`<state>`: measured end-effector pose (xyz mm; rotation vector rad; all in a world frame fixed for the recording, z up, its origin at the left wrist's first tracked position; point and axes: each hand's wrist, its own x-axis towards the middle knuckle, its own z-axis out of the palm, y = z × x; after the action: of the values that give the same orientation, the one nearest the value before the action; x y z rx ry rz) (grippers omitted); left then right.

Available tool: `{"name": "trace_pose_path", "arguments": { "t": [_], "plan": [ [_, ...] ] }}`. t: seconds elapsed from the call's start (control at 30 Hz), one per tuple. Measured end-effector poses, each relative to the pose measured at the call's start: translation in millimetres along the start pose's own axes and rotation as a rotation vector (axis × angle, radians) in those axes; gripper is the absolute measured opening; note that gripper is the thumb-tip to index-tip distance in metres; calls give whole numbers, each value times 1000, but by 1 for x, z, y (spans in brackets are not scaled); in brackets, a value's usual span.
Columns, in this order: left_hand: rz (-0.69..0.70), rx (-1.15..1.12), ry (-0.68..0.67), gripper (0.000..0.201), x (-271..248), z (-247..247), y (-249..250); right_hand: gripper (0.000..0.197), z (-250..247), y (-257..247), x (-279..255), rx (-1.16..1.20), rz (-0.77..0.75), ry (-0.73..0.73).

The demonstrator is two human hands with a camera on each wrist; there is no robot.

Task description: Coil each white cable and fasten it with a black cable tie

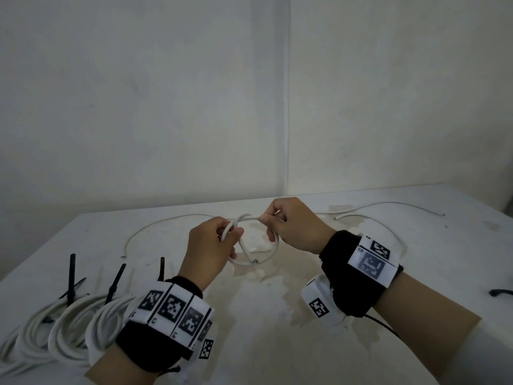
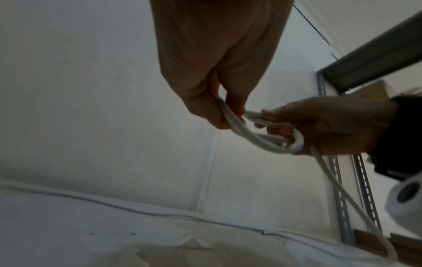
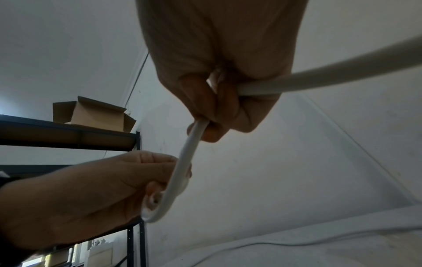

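Both hands hold a white cable (image 1: 273, 252) above the middle of the table, bent into a small loop. My left hand (image 1: 222, 240) pinches the loop's left side between thumb and fingers (image 2: 205, 108). My right hand (image 1: 280, 220) grips the loop's top, the cable (image 3: 189, 150) running down from its fingers to the left hand (image 3: 137, 180). The rest of the cable (image 2: 342, 189) trails off to the right. Black cable ties (image 1: 72, 276) stick up from finished white coils (image 1: 66, 326) at the table's near left.
Two more loose white cables lie on the table, one (image 1: 155, 222) at the back left and one (image 1: 388, 205) at the back right. A black tie (image 1: 501, 292) lies at the right edge. A shelf (image 3: 68, 133) with a cardboard box (image 3: 93, 115) stands nearby.
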<state>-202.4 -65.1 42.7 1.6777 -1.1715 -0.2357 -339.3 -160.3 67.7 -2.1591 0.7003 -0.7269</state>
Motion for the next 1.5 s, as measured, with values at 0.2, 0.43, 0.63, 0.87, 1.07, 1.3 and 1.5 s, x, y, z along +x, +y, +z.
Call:
{"name": "trace_pose_path", "arguments": {
  "t": [0.2, 0.43, 0.63, 0.87, 1.07, 1.3, 1.5],
  "plan": [
    [166, 353, 26, 10, 0, -5, -5, 27, 1, -1, -3, 50, 15, -13],
    [-203, -278, -299, 18, 2, -12, 14, 24, -3, 1, -2, 72, 23, -2],
    [-21, 70, -322, 40, -1, -14, 15, 24, -7, 5, -4, 44, 2, 15],
    [203, 401, -284, 40, 1, -24, 15, 23, -8, 6, -2, 45, -22, 48],
    [-74, -97, -405, 45, -1, -23, 26, 24, -7, 5, -1, 88, -31, 122],
    [162, 337, -252, 38, 3, -19, 15, 22, -12, 4, -1, 86, -33, 103],
    [107, 173, -219, 38, 3, -18, 15, 21, -8, 5, -1, 91, -32, 129]
  ]
}}
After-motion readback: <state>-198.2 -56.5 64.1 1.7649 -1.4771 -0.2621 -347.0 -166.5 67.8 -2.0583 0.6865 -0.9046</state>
